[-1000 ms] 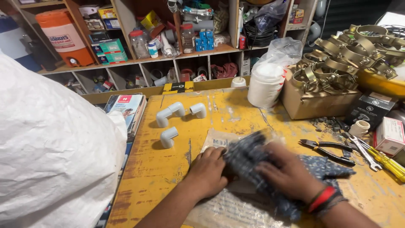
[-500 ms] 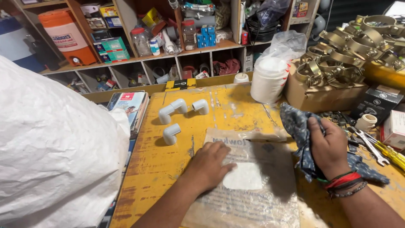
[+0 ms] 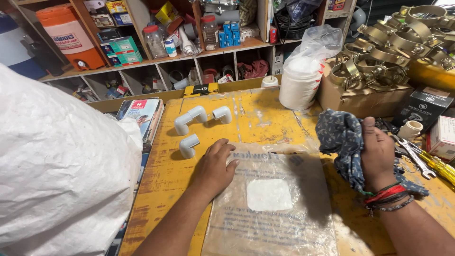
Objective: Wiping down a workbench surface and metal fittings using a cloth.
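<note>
On the yellow surface (image 3: 265,118) the clear plastic bag (image 3: 275,199) lies flat under the open left hand (image 3: 215,166), white powder inside untouched, while right of the bag the right hand (image 3: 379,154) clenches a dark cloth (image 3: 341,137).

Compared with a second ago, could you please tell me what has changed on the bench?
The right hand lifted the blue patterned cloth off the clear plastic bag and carried it right, bunched. The left hand stays flat on the bag; the grey pipe elbows haven't moved.
</note>
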